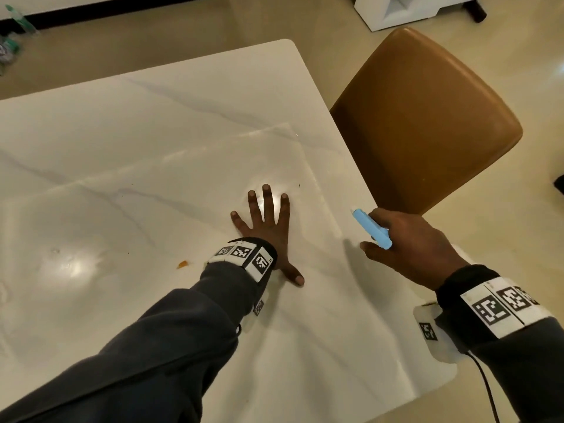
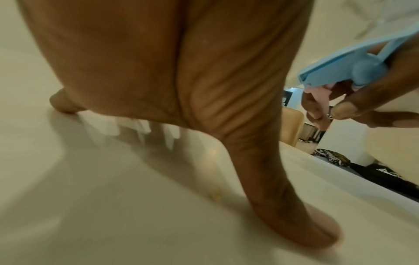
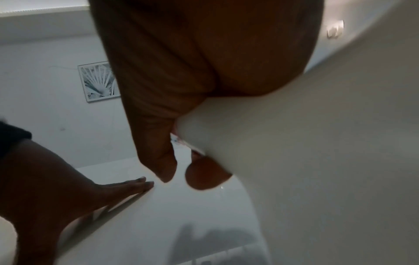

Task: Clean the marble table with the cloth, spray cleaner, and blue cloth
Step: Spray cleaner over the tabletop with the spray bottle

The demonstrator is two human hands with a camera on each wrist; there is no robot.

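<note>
My left hand (image 1: 265, 227) lies flat, fingers spread, palm down on the white marble table (image 1: 128, 154); in the left wrist view its thumb (image 2: 283, 206) presses the surface. My right hand (image 1: 406, 245) hovers over the table's right edge and grips a spray cleaner: its light blue nozzle head (image 1: 370, 228) points toward the table, and its white bottle body (image 3: 328, 161) fills the right wrist view. The blue head and pink trigger (image 2: 322, 96) show in the left wrist view with fingers curled around them. No cloth is visible.
An orange crumb (image 1: 182, 264) and small specks lie on the table left of my left wrist. A brown leather chair (image 1: 427, 126) stands against the table's right edge. White furniture (image 1: 403, 10) sits on the floor beyond.
</note>
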